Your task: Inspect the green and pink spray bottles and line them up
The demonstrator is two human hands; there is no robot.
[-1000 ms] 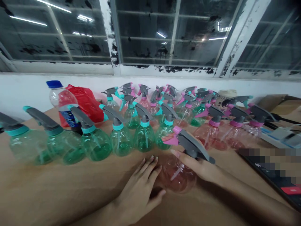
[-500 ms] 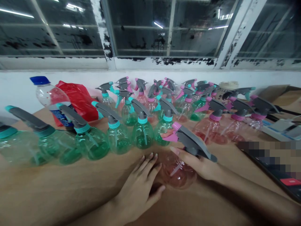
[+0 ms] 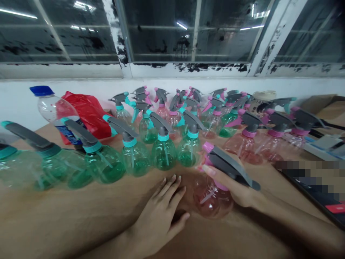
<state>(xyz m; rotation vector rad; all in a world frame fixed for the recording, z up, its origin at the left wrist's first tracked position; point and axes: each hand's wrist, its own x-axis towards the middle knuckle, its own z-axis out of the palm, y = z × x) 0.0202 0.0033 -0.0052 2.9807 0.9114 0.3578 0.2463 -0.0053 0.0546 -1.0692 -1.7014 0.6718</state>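
Note:
A pink spray bottle (image 3: 212, 199) with a grey and pink trigger head stands near me on the wooden table (image 3: 88, 219). My right hand (image 3: 234, 181) is wrapped around its neck below the grey top, with fingers by the pink trigger. To its left my left hand (image 3: 161, 208) lies on the tabletop, fingers stretched out and a little apart, holding nothing. Beyond both hands runs a row of green spray bottles with turquoise collars, the closest being one green spray bottle (image 3: 164, 154). Several pink spray bottles, among them this one (image 3: 242, 144), stand to the right.
More spray bottles (image 3: 149, 131) of both colours crowd the back by the wall. At the left are a clear plastic bottle (image 3: 50, 108) with a blue cap and a red plastic bag (image 3: 91, 115). A phone-like dark device (image 3: 302, 183) and a power strip (image 3: 323, 144) lie at the right.
My right hand has shifted slightly right with the pink spray bottle, and its fingers have moved up around the trigger. The view has tilted and turned a little; my left hand stays flat.

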